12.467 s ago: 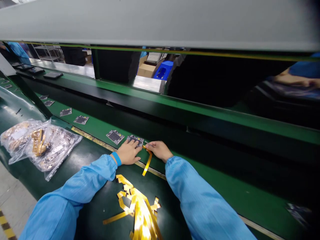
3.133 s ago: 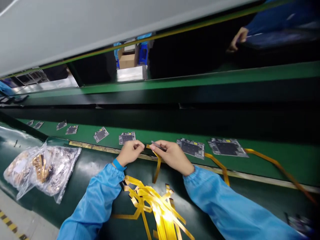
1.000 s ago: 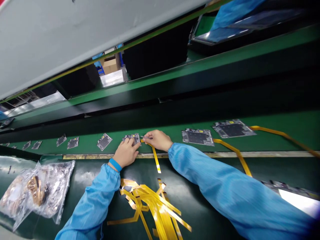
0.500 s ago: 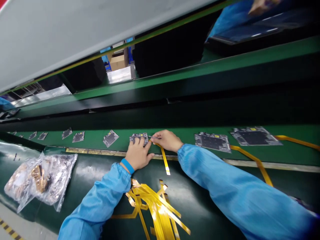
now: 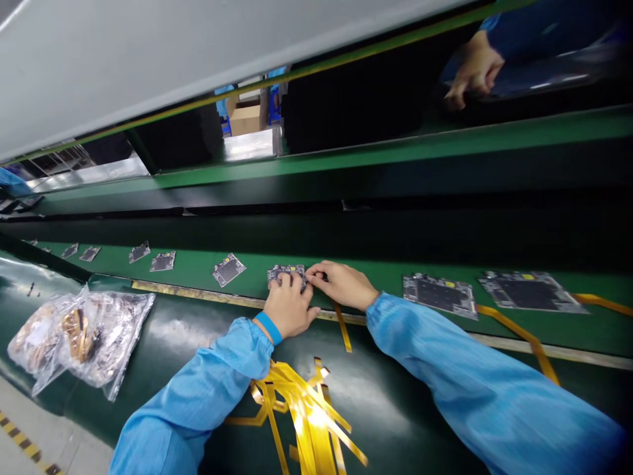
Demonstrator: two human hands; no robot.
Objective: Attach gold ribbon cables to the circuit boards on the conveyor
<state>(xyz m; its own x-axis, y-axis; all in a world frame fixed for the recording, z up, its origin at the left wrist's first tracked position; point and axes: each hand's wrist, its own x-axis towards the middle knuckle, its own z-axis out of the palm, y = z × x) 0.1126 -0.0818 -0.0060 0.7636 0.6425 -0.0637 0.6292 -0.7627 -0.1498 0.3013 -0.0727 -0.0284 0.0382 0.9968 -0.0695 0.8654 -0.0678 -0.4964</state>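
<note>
A small circuit board [image 5: 284, 272] lies on the green conveyor belt [image 5: 376, 272]. My left hand [image 5: 291, 307] rests flat on its near edge, fingers pressing it down. My right hand [image 5: 341, 284] is pinched closed at the board's right edge, holding the end of a yellow flex cable strip [image 5: 342, 327] that trails back over the belt's edge. Whether a tool is also in the right hand is hidden. A pile of loose yellow flex cables [image 5: 301, 412] lies on the dark bench in front of me.
More circuit boards [image 5: 227, 269] [image 5: 439, 294] [image 5: 528, 291] lie along the belt, some to the right with yellow strips [image 5: 519, 334] attached. Clear plastic bags of parts [image 5: 82, 336] sit at the left. Another person's hand [image 5: 472, 69] works beyond the upper rail.
Over the last second both hands stayed at the same board as the camera shifted; the thin tool seen in my right hand no longer shows, and the fingers have closed in on the board's edge.
</note>
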